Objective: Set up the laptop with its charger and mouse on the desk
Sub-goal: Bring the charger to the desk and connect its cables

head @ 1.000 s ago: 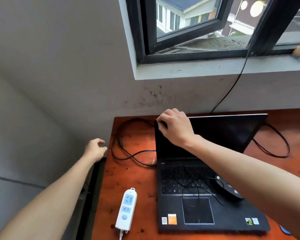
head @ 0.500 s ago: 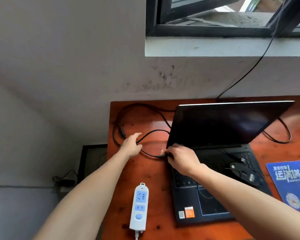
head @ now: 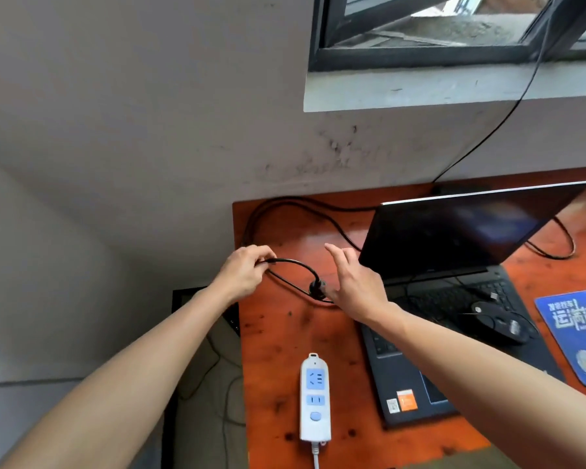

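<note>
Since half a second ago the left hand (head: 242,274) has closed on the black charger cable (head: 293,264), and the right hand (head: 354,282) has left the laptop's edge, fingers spread beside the plug (head: 317,288). Nearest, the white power strip (head: 315,397) lies empty. The open laptop (head: 454,252) carries the mouse (head: 496,321), apparently unplugged, beside the mouse pad (head: 579,336). Plugging in remains.

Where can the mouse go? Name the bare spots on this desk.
Bare wood lies between the white power strip and the open black laptop, and on the orange wooden desk left of the strip. The blue mouse pad is open too. The black charger cable crowds the back left corner.
</note>
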